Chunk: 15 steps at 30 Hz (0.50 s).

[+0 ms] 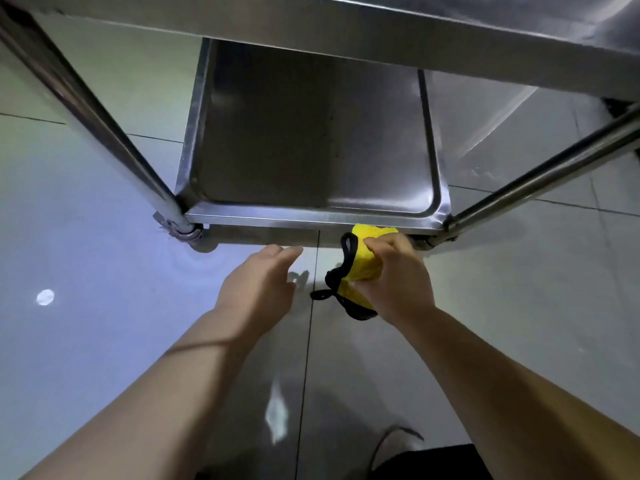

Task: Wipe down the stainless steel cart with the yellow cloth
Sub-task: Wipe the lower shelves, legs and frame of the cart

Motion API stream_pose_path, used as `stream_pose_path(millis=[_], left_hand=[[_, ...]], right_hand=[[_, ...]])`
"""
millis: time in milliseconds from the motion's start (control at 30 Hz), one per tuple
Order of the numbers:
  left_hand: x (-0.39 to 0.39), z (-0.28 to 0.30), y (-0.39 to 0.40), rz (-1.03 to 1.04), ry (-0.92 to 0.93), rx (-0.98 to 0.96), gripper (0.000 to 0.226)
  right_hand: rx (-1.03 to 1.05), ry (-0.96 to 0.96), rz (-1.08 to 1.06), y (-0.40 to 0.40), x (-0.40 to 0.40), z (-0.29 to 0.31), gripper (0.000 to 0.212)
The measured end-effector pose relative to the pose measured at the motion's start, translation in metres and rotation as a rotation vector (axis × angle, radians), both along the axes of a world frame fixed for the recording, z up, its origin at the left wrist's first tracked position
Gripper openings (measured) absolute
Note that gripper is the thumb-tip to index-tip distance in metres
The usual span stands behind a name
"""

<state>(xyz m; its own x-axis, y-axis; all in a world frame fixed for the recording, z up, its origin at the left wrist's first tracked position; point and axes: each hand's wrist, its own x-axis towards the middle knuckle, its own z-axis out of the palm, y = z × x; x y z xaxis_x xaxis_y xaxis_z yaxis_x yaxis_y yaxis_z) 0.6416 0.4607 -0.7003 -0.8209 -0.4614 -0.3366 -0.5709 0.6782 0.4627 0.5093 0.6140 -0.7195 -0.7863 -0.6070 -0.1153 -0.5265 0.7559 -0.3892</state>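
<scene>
1. Bare forearms reach forward and down over the glossy tiled floor (86,258), with a dark shoe (398,441) just visible at the bottom edge.
2. Left hand (258,289) hovers with fingers straight and relaxed, holding nothing, just short of the cart's lower rim.
3. Right hand (394,275) has its fingers curled round the bunched yellow cloth (363,251), whose black trim (341,271) hangs loose.
4. Cloth top presses the front edge of the stainless steel cart (311,216), on its lower shelf near the right-hand leg (540,174).
5. Risk, as I judge it: pushing on the rim could roll the cart away, and the dangling trim might snag the leg joint.
6. Farther up, the upper shelf (450,39) overhangs; lifting carelessly could knock it.
</scene>
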Motion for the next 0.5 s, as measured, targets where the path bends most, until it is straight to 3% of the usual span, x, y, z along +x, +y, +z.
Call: stream_pose_path(millis=[133,333,500], left_hand=[[0.03,0.028,-0.005,0.008,-0.118,-0.006,0.049],[0.075,0.084,-0.004,0.012,-0.277,0.017,0.044],[0.103,0.153,-0.006,0.092,-0.261,0.07,0.041]], right_hand=[[0.089,-0.202,0.003,0.017,0.025,0.034,0.065],[0.156,-0.28,0.023,0.036,0.062,0.096,0.068],[0.141,-0.323,0.012,0.031,0.09,0.163,0.065]])
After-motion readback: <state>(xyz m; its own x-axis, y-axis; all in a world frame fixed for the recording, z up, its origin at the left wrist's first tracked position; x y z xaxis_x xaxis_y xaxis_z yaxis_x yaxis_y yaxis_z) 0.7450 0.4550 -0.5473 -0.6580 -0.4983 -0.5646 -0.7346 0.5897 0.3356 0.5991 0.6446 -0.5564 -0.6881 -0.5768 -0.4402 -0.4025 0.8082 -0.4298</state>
